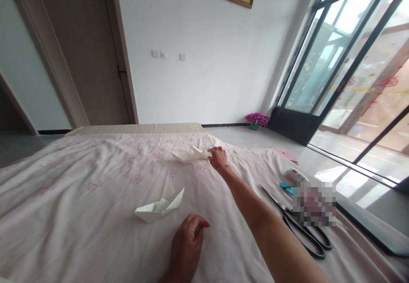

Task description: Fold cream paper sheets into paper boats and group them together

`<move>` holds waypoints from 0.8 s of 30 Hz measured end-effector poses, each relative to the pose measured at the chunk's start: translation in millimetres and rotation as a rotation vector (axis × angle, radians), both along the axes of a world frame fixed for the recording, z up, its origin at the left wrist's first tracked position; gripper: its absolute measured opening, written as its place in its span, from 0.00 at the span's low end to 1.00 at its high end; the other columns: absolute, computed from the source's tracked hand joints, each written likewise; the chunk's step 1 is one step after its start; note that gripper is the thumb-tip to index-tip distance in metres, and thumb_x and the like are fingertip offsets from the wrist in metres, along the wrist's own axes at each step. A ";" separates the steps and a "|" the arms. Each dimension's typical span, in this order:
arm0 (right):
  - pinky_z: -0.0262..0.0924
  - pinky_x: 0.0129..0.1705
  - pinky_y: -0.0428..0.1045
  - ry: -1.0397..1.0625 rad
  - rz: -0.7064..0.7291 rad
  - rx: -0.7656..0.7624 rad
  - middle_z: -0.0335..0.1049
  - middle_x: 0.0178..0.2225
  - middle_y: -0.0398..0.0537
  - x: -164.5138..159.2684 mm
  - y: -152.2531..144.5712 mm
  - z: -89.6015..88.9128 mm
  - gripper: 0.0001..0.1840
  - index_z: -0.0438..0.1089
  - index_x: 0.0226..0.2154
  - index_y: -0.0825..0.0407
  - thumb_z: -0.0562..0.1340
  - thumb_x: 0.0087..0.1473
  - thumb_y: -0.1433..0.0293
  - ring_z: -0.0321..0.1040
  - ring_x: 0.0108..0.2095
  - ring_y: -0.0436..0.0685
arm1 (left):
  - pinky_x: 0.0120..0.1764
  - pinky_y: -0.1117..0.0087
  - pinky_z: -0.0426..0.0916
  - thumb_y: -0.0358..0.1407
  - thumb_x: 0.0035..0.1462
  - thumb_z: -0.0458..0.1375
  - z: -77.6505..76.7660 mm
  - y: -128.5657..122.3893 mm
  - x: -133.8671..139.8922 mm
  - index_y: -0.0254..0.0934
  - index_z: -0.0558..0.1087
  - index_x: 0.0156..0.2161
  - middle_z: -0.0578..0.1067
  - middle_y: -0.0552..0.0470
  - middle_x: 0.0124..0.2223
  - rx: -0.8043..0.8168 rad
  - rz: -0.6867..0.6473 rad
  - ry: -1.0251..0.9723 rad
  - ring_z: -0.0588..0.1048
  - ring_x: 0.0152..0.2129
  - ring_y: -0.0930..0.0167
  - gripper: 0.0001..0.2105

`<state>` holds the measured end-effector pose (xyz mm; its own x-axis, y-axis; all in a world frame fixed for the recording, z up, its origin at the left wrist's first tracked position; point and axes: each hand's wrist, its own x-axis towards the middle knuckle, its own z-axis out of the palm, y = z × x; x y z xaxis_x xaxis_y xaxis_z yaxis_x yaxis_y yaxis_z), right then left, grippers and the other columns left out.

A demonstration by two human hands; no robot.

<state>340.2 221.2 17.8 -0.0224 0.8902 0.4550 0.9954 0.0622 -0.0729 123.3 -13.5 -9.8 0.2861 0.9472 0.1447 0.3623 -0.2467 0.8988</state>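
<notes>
Toward the far side of the cloth, my right hand (219, 158) reaches out with its fingers pinched on the right end of a folded white paper boat (198, 153). A second pale folded shape (182, 157) lies against that boat's left side; whether it is a separate boat I cannot tell. Nearer to me, another white paper boat (159, 206) rests upright on the cloth. Just right of and below it, my left hand (189, 240) lies with its fingers curled in, and nothing shows in them.
A pale pink flowered cloth (111, 215) covers the surface in wrinkles. To the right lie large black-handled scissors (287, 210), a blue item (287, 189), a small white box (296, 174), a blurred-out patch and a dark flat object (370, 227). A pink round item (285, 154) sits farther back.
</notes>
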 end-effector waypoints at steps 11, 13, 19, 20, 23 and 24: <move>0.47 0.45 0.52 -0.100 0.064 -0.016 0.75 0.34 0.51 24.6 -5.5 -2.8 0.09 0.76 0.32 0.49 0.59 0.57 0.69 0.59 0.44 0.60 | 0.43 0.72 0.65 0.26 0.53 0.47 1.9 -1.2 0.5 0.40 0.73 0.35 0.75 0.52 0.38 0.013 0.006 0.007 0.74 0.38 0.71 0.13; 0.47 0.46 0.52 -0.117 0.092 -0.005 0.75 0.34 0.50 33.3 -14.8 -2.0 0.09 0.76 0.32 0.49 0.59 0.57 0.68 0.59 0.44 0.59 | 0.43 0.72 0.65 0.26 0.53 0.47 2.5 -1.5 0.8 0.40 0.73 0.35 0.75 0.52 0.38 0.014 0.010 0.013 0.74 0.38 0.71 0.13; 0.47 0.48 0.51 -0.149 0.163 0.014 0.75 0.38 0.48 48.6 -44.2 -4.2 0.09 0.76 0.33 0.48 0.59 0.58 0.67 0.60 0.45 0.58 | 0.43 0.71 0.66 0.25 0.52 0.47 4.7 -1.1 0.6 0.40 0.73 0.35 0.75 0.52 0.38 0.033 0.008 0.008 0.74 0.37 0.71 0.14; 0.47 0.48 0.50 -0.153 0.181 0.018 0.75 0.38 0.48 49.6 -47.9 -4.3 0.09 0.76 0.34 0.47 0.59 0.58 0.67 0.60 0.45 0.57 | 0.43 0.71 0.66 0.25 0.52 0.47 4.4 -1.2 0.5 0.40 0.73 0.35 0.75 0.52 0.38 0.037 0.007 0.008 0.74 0.37 0.71 0.14; 0.47 0.50 0.50 -0.163 0.275 0.041 0.74 0.38 0.47 51.5 -55.9 -2.5 0.10 0.76 0.35 0.47 0.58 0.59 0.66 0.60 0.46 0.57 | 0.43 0.71 0.66 0.25 0.52 0.47 3.2 -1.9 0.2 0.40 0.73 0.35 0.75 0.52 0.38 0.048 0.002 0.004 0.74 0.37 0.71 0.14; 0.46 0.51 0.50 -0.165 0.312 0.045 0.74 0.38 0.47 52.0 -57.7 -1.2 0.10 0.76 0.35 0.47 0.58 0.60 0.66 0.60 0.46 0.56 | 0.43 0.71 0.66 0.24 0.52 0.47 2.9 -2.1 0.0 0.40 0.73 0.35 0.75 0.52 0.38 0.050 0.002 0.002 0.74 0.38 0.71 0.14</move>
